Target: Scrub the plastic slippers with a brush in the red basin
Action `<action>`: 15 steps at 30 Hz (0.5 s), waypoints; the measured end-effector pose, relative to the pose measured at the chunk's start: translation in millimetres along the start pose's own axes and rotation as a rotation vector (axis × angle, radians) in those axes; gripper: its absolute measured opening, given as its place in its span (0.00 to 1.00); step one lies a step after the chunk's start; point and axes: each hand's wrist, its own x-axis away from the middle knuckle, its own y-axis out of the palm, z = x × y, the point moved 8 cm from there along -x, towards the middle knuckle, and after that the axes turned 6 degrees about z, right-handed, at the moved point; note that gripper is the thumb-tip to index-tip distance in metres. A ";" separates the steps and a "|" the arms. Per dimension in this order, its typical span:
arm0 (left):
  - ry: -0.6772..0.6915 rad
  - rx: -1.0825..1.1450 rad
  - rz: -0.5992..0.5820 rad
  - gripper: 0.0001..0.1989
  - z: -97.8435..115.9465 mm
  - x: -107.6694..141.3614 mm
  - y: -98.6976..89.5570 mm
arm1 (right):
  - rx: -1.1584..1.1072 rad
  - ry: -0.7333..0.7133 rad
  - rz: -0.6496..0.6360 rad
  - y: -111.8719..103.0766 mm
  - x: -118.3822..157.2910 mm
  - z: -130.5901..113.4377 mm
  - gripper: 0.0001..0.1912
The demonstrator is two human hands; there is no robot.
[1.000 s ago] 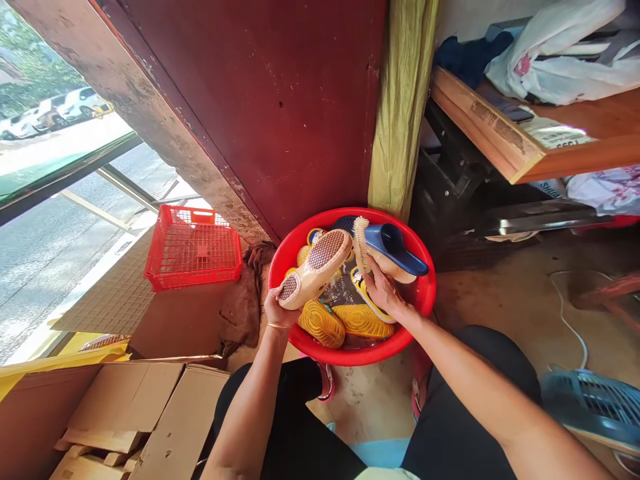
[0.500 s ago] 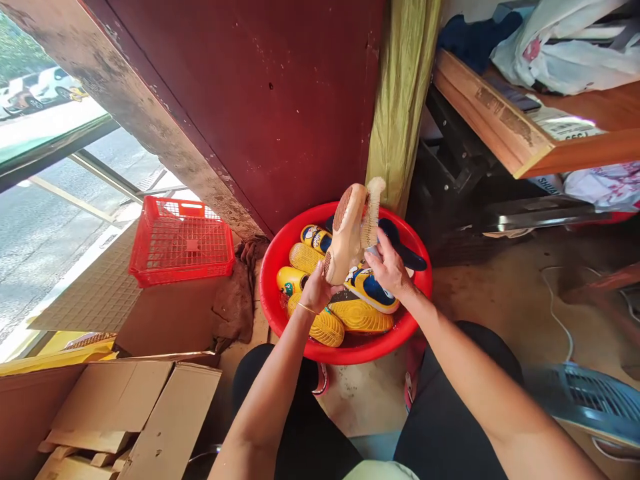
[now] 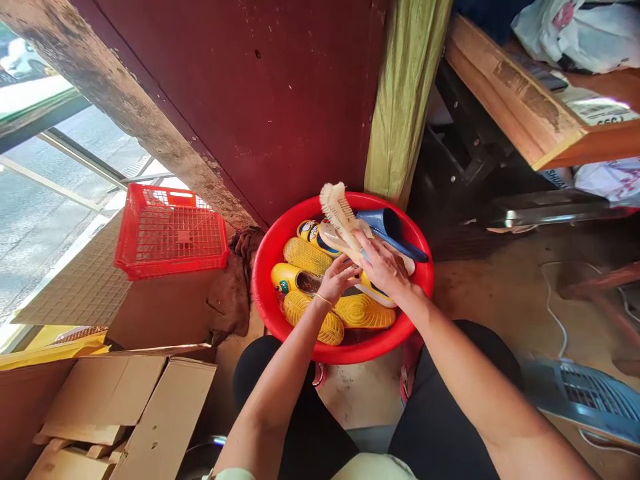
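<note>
Concrete floor carries a red basin; over it, the right hand grips a brush at twelve o'clock, left hand open alongside.

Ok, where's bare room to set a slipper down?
Bare concrete floor lies right of the red basin, up to the blue grille. A smaller patch sits between basin and knees. Crowded: the basin itself, packed with yellow slippers under the left hand and right hand.
</note>
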 end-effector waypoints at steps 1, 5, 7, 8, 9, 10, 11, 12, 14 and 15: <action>-0.014 0.005 -0.014 0.35 1.5 1.0 -0.3 | 0.043 0.001 -0.032 5.2 0.9 0.3 0.33; 0.065 0.107 0.016 0.40 23.9 -1.8 -14.1 | 0.148 0.057 -0.036 14.7 1.5 12.9 0.31; 0.141 0.063 0.120 0.36 33.7 -5.1 -30.4 | 0.173 0.111 -0.027 17.9 2.9 23.3 0.32; 0.158 -0.031 0.186 0.33 34.0 -5.6 -38.7 | 0.184 0.141 -0.034 20.3 4.4 28.6 0.33; 0.157 -0.180 0.245 0.29 31.2 -4.9 -45.3 | 0.193 0.169 -0.048 23.1 6.5 33.6 0.34; 0.152 -0.375 0.297 0.27 26.4 -2.8 -50.0 | 0.199 0.194 -0.063 25.9 8.9 37.8 0.34; 0.157 -0.591 0.328 0.27 20.8 0.4 -51.5 | 0.199 0.213 -0.075 28.4 11.2 40.9 0.35; 0.171 -0.803 0.315 0.31 13.9 3.8 -48.3 | 0.193 0.223 -0.086 30.6 13.1 42.5 0.36; 0.199 -1.091 0.290 0.42 -0.1 10.7 -40.7 | 0.163 0.212 -0.106 34.6 15.5 41.4 0.37; 0.191 -1.159 0.262 0.48 -7.4 12.9 -37.2 | 0.148 0.201 -0.114 35.9 15.9 39.5 0.37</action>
